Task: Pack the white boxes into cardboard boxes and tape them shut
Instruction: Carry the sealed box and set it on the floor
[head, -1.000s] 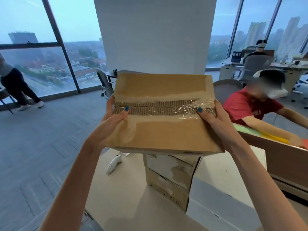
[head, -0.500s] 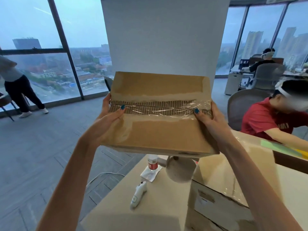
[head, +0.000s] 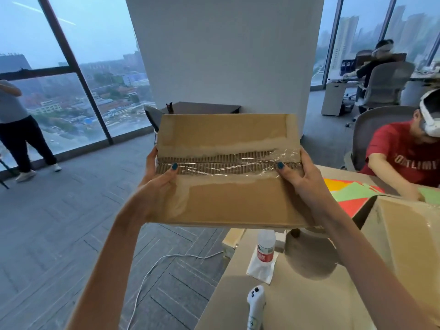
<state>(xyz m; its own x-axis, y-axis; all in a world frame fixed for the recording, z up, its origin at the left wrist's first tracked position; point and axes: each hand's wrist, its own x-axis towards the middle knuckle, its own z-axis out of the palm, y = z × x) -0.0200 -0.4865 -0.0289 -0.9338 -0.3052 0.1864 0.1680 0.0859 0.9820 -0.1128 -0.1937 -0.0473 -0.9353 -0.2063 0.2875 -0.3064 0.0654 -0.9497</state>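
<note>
Office room, grey carpet floor point(head: 59, 234), tall windows point(head: 78, 32), white pillar point(head: 226, 55) at 12 o'clock. Cardboard box point(head: 226, 201) is held up mid-frame, above the beige table point(head: 309, 301) and clear of it, top face toward the camera. Left hand point(head: 159, 181) grips the box's 9 o'clock edge: left thumb point(head: 173, 169) lies on the top face at the torn corrugated seam, other fingers wrapped behind, mostly hidden. Right hand point(head: 301, 181) grips the 3 o'clock edge the same way, right thumb point(head: 281, 168) on the seam, other fingers curled round the side, tips hidden. Clear tape point(head: 250, 163), wrinkled, runs along the seam toward the right end; can't tell whether it reaches the left end. Box contents not visible.

On the table at 5 o'clock:
- water bottle point(head: 265, 248) on a white napkin point(head: 260, 270), its top hidden by the box
- white controller point(head: 256, 303), cut off at the bottom edge

Second cardboard box point(head: 409, 239) at 4 o'clock, cut off by the frame. Coloured paper sheets point(head: 352, 192) at 3 o'clock, beside a seated person in a red shirt point(head: 400, 158) wearing a headset. Standing person point(head: 19, 129) at 9 o'clock, partly cut off.
</note>
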